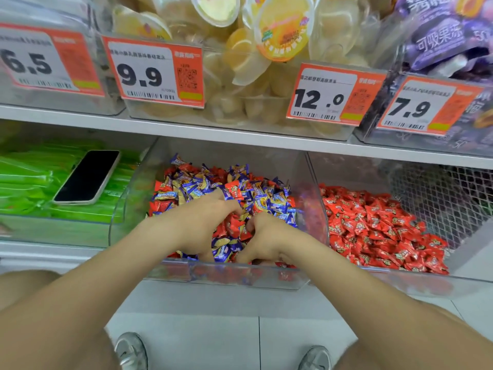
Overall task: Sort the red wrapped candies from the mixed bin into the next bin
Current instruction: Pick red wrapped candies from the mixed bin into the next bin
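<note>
Packets (pixel 32 188) of glossy green film are filling the leftmost bin, and one flat dark-screened phone (pixel 86 177) is lying slantwise on top of them. Just beside it, the mixed bin (pixel 226 276), a clear hard-plastic trough with a curved side wall, is holding a crinkly heap too many to count: red wrapped candies (pixel 233 190) are mingling with blue-and-yellow wrapped ones (pixel 277 201).

Two bare hands are reaching into this heap. The left hand (pixel 202 222) is lying knuckles-up with its fingers (pixel 232 206) curling down into the wrappers. The right hand (pixel 266 241) is sitting just beside it, near the front wall, its fingers (pixel 252 222) bunching tightly inward against red wrappers. Whether either hand is actually pinching a candy cannot be told, as the fingertips are sinking out of sight.

To the right, the next bin (pixel 426 284), clear as well, is carrying only red wrapped pieces (pixel 378 228), piling against its left wall. White mesh (pixel 440 198) is showing behind them.
</note>
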### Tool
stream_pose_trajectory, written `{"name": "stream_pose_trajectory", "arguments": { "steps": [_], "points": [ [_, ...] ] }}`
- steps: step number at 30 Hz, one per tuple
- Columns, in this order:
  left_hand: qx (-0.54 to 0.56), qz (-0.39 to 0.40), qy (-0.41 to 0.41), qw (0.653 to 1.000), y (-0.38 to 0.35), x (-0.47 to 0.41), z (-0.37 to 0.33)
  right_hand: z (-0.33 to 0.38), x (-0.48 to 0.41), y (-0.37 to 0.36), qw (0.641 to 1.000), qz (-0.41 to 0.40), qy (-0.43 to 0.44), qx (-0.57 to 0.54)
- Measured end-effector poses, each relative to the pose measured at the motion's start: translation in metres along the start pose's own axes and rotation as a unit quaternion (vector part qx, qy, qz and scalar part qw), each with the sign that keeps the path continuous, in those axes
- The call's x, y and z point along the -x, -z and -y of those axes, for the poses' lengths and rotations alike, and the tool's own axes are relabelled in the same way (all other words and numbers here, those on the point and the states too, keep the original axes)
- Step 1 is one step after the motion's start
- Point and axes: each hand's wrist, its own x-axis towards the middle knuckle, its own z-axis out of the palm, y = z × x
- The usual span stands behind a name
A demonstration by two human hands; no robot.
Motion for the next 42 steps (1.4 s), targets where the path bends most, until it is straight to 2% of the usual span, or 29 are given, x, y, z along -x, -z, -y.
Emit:
{"name": "stream_pose_trajectory", "arguments": {
  "steps": [3, 7, 9, 11, 13, 16, 20, 22, 25, 29, 31, 33, 35, 38, 40, 42],
  "points": [
    [0.018, -0.01, 0.002, 1.0, -0.002, -0.001, 0.001, -0.006, -0.004, -0.006, 0.991, 0.009, -0.011, -0.131],
    [0.062, -0.048, -0.002, 0.997, 0.006, -0.003, 0.011, -0.003, 0.002, -0.004, 0.934, 0.03, 0.005, -0.356],
    [0.094, -0.085, -0.009, 0.992, 0.01, -0.003, 0.015, 0.0, 0.004, 0.002, 0.906, 0.025, 0.035, -0.42],
    [0.123, -0.124, -0.011, 0.985, 0.015, -0.004, 0.017, 0.004, 0.001, 0.008, 0.895, -0.009, 0.068, -0.441],
    [0.149, -0.155, 0.0, 0.977, 0.021, -0.005, 0.021, 0.006, -0.006, 0.014, 0.91, -0.064, 0.114, -0.394],
    [0.146, -0.172, 0.031, 0.974, 0.026, -0.005, 0.032, 0.008, -0.007, 0.029, 0.957, -0.128, 0.176, -0.189],
    [0.12, -0.179, 0.05, 0.975, 0.022, -0.004, 0.042, 0.006, -0.006, 0.038, 0.966, -0.174, 0.19, -0.016],
    [0.126, -0.178, 0.045, 0.975, 0.02, -0.004, 0.042, 0.005, -0.008, 0.035, 0.967, -0.184, 0.174, -0.022],
    [0.127, -0.174, 0.023, 0.976, 0.023, -0.003, 0.039, 0.003, -0.011, 0.036, 0.973, -0.158, 0.152, -0.074],
    [0.136, -0.109, 0.037, 0.984, 0.031, 0.001, 0.033, 0.003, -0.002, 0.042, 0.97, -0.045, 0.147, -0.187],
    [0.154, -0.086, 0.036, 0.984, 0.035, 0.003, 0.032, 0.001, 0.002, 0.047, 0.969, -0.01, 0.146, -0.2],
    [0.158, -0.097, 0.025, 0.982, 0.036, 0.004, 0.034, -0.002, 0.004, 0.05, 0.97, 0.004, 0.14, -0.198],
    [0.149, -0.119, 0.022, 0.981, 0.035, 0.004, 0.034, -0.005, 0.003, 0.052, 0.972, -0.012, 0.14, -0.189],
    [0.176, -0.142, 0.022, 0.974, 0.033, 0.005, 0.035, -0.009, 0.002, 0.051, 0.974, -0.102, 0.148, -0.135],
    [0.177, -0.155, 0.021, 0.972, 0.033, 0.004, 0.033, -0.009, 0.003, 0.053, 0.971, -0.172, 0.157, -0.054],
    [0.173, -0.142, 0.015, 0.975, 0.032, 0.004, 0.03, -0.006, 0.004, 0.052, 0.969, -0.184, 0.164, 0.003]
  ]
}}
